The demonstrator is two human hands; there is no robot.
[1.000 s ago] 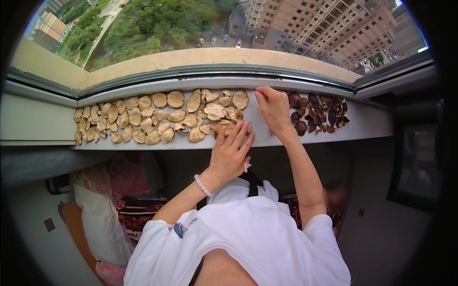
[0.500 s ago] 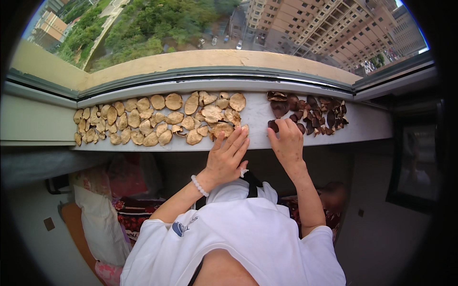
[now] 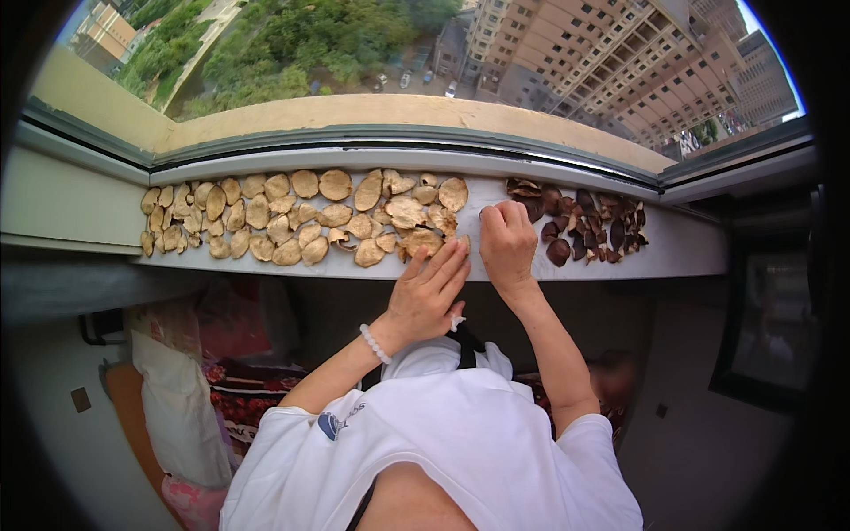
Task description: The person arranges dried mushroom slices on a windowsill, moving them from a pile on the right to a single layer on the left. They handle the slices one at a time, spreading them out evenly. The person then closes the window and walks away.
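Pale tan dried slices (image 3: 335, 184) lie in rows over the left part of the windowsill (image 3: 660, 268). My left hand (image 3: 425, 296) rests on the front edge at the right end of these slices, fingers stretched out and flat, touching the nearest ones. To the right of it, my right hand (image 3: 507, 248) is closed in a pinch above the bare strip between the two groups. A small dark bit shows at its fingertips; the rest of that piece is hidden by the fingers. Dark brown dried pieces (image 3: 559, 251) with curled edges lie just right of this hand.
Behind the sill runs a window frame (image 3: 398, 142), with trees and tall buildings outside far below. Under the sill at the left are a white cloth bundle (image 3: 181, 403) and a red patterned cloth (image 3: 252, 398). A dark framed panel (image 3: 768, 310) stands at the right.
My right hand has moved left, away from the dark brown pieces, and its fingers are now closed in a pinch. The left hand stays at the same slices.
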